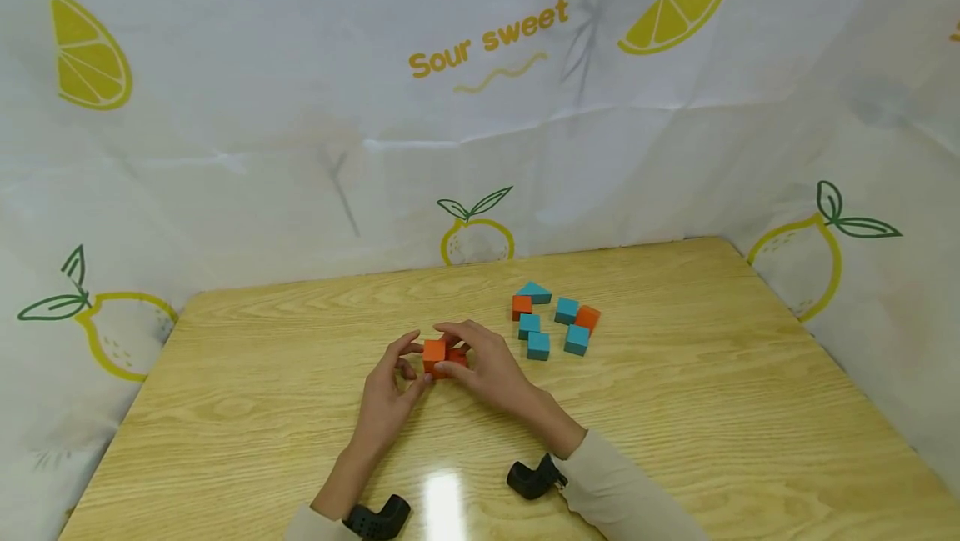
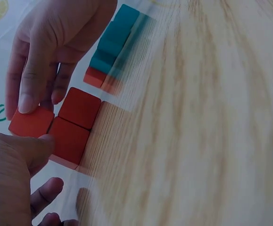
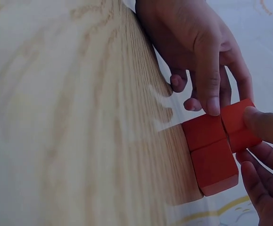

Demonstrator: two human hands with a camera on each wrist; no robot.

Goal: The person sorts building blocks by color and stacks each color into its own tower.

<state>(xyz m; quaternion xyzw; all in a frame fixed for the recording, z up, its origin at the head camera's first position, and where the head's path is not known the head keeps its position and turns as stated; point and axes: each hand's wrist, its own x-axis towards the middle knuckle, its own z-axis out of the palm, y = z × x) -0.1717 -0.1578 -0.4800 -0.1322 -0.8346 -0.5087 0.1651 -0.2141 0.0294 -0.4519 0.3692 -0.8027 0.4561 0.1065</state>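
Note:
Two orange-red cubes sit side by side on the table, the left lower cube (image 3: pixel 203 133) and the right lower cube (image 3: pixel 215 169). A third, the upper cube (image 1: pixel 434 350), stands on the left one. My right hand (image 1: pixel 486 364) pinches the upper cube, its thumb on the near face and fingers behind. From the left, my left hand (image 1: pixel 386 391) holds the left lower cube, thumb at its near face close to the seam under the upper cube. Its forefinger reaches round behind the stack, and the other fingers are loosely bent. The upper cube hides part of the stack in the head view.
To the right lie several blue cubes (image 1: pixel 537 346), a blue triangular block (image 1: pixel 535 292), an orange cube (image 1: pixel 522 308) and another orange block (image 1: pixel 588 318). A white printed cloth (image 1: pixel 300 216) hangs behind the wooden table (image 1: pixel 247 374).

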